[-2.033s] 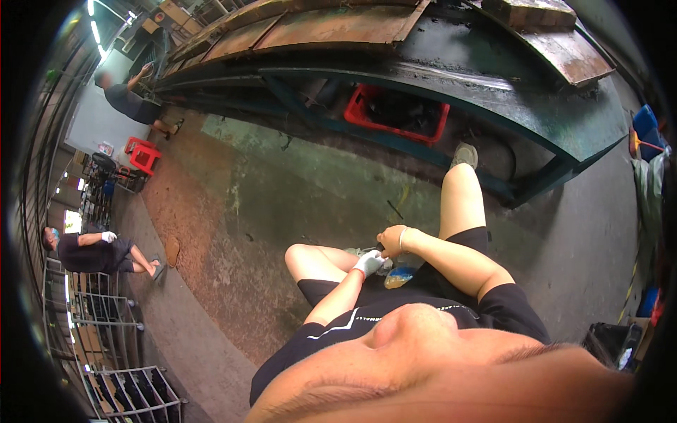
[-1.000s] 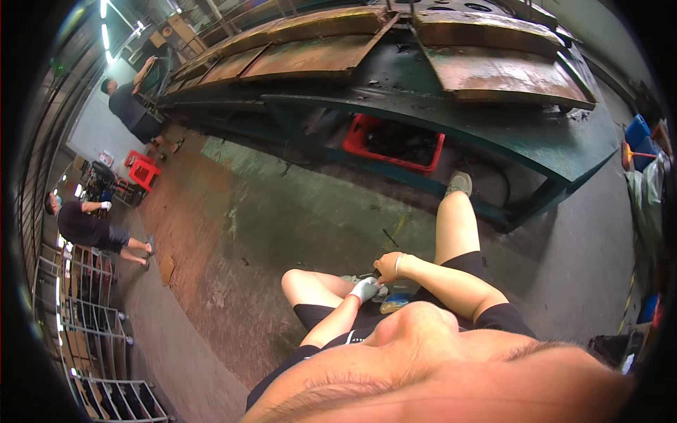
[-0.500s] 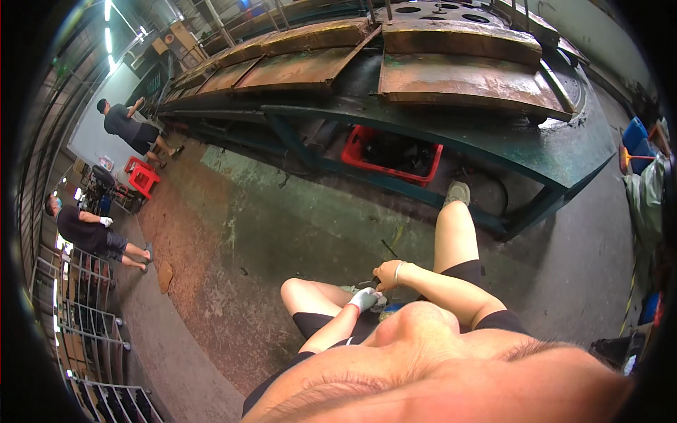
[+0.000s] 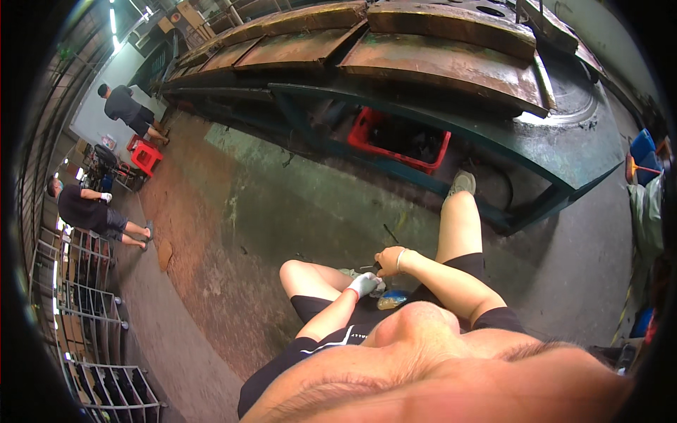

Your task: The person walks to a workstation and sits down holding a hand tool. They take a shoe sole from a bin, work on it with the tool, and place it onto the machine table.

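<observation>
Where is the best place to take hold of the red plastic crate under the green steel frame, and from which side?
Probably the red crate is best taken by its near long rim, coming from the open concrete floor in front. The green frame and rusty plates cover it from above, so only that side is free. The rim looks like a firm edge for the grip.

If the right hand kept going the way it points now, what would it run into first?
The right hand points leftward across the lap, so it would probably meet the gloved left hand first, then the bent left knee. Depth is hard to judge in this view.
</observation>
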Available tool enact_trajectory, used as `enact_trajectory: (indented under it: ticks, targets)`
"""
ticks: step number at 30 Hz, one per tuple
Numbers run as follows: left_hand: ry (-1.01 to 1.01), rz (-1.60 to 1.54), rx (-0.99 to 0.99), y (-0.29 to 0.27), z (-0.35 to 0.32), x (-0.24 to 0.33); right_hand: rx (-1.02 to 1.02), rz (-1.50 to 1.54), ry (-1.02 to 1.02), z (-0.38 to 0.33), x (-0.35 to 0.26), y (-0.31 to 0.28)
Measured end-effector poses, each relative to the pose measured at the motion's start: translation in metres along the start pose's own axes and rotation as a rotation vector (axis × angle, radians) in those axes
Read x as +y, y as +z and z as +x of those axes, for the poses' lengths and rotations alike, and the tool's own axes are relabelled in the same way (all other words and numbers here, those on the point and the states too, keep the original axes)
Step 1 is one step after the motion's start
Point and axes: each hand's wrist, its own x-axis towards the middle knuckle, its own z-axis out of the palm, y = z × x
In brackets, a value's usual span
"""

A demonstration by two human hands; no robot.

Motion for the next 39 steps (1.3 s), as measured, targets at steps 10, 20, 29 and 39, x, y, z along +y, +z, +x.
enact_trajectory:
  ticks: [10,20,29,39]
  targets:
    - [0.081,0.059,0.059,0.014,0.026,-0.034,0.019,-0.024,-0.031,0.000,-0.005,-0.002]
    - [0.450,0.629,0.164,0.025,0.061,-0.088,-0.003,-0.025,-0.029,0.006,-0.011,0.000]
    - [0.418,0.526,0.110,0.029,0.074,-0.088,0.030,-0.037,-0.031,0.003,-0.007,0.000]
    - [0.535,0.414,0.223,0.023,0.054,-0.084,0.007,-0.041,-0.029,0.004,-0.014,-0.002]
